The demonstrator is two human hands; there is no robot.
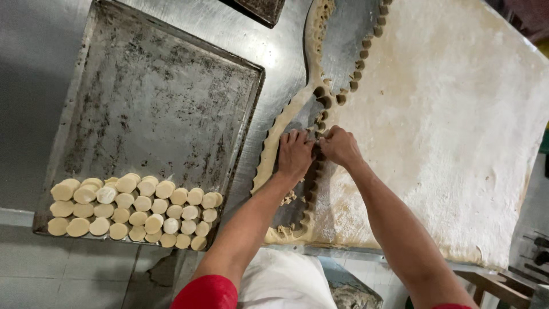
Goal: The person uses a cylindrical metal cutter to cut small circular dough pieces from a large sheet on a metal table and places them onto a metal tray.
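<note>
A wide floured sheet of dough (457, 126) covers the right part of the steel table. Its left edge is scalloped where rounds were cut out. My left hand (294, 153) lies flat, fingers apart, on the bare metal beside that edge. Right next to it, my right hand (338, 146) is curled over the dough's edge with its fingers closed; what it grips is hidden. A thin strip of leftover dough (280, 129) curves around the cut area. Several cut dough rounds (134, 209) stand in rows on a worn metal baking tray (154, 97) at the left.
The corner of a second dark tray (260, 8) shows at the top. Small dough crumbs (289, 199) lie by my left wrist. A tiled floor (68, 274) lies below the table's near edge, and a wooden piece (497, 289) sits at the lower right.
</note>
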